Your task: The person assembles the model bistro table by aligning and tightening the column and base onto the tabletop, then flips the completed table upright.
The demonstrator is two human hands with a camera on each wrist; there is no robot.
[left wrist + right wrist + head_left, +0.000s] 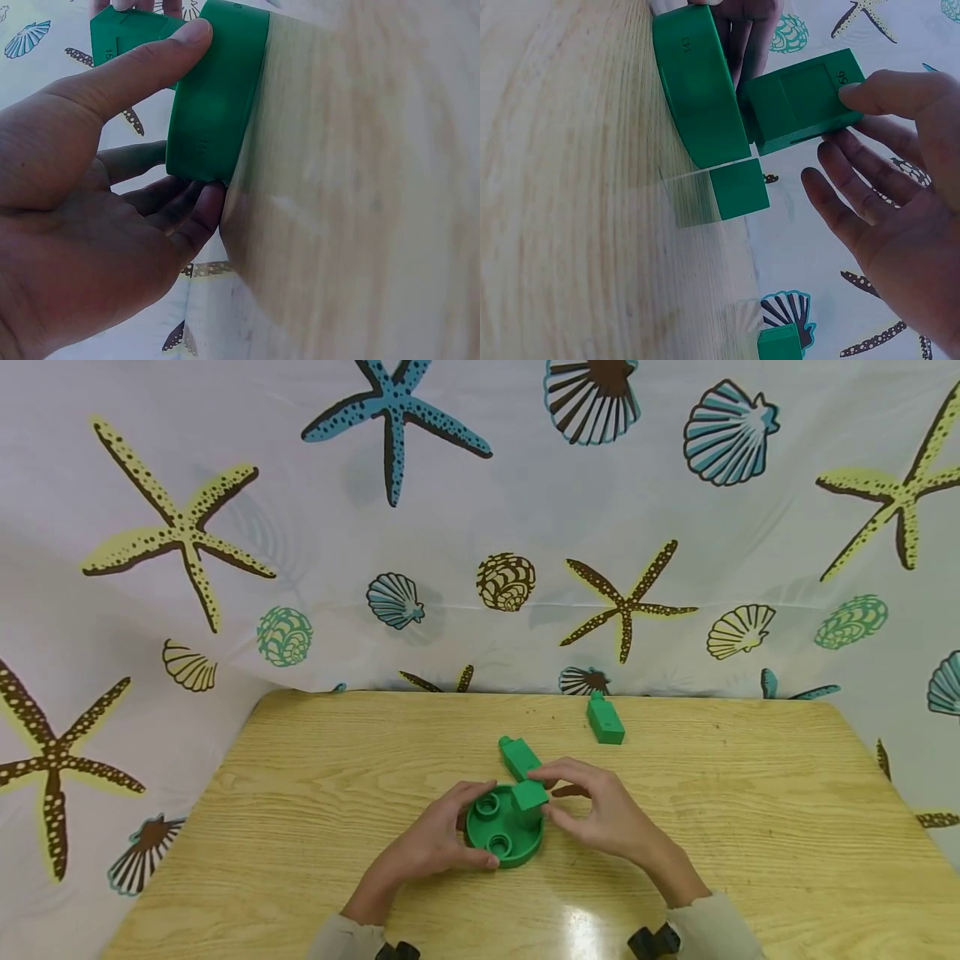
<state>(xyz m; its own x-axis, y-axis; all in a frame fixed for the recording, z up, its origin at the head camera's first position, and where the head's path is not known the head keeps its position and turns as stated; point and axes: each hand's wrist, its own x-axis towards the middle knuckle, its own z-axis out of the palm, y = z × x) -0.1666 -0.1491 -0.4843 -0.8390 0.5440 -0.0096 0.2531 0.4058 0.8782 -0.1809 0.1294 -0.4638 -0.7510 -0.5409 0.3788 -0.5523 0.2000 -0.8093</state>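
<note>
A round green base (pixel 517 860) with a raised rim lies on the table, two ring-shaped sockets visible inside it. My left hand (pixel 435 835) grips it from the left, thumb at the near side and fingers round the far side. Between thumb and fingertips my right hand (pixel 607 818) pinches a green block (pixel 530 795) over the base's right part. In the right wrist view this block (pixel 806 97) stands out from the base's top, slightly tilted. Whether its lower end is seated in a socket cannot be told.
Just behind the base lies a second green block (pixel 519 758) with a round knob on one end. Another such block (pixel 606 720) lies farther back to the right. The wooden table (pixel 337 760) ends at a cloth (pixel 450 543) printed with shells and starfish.
</note>
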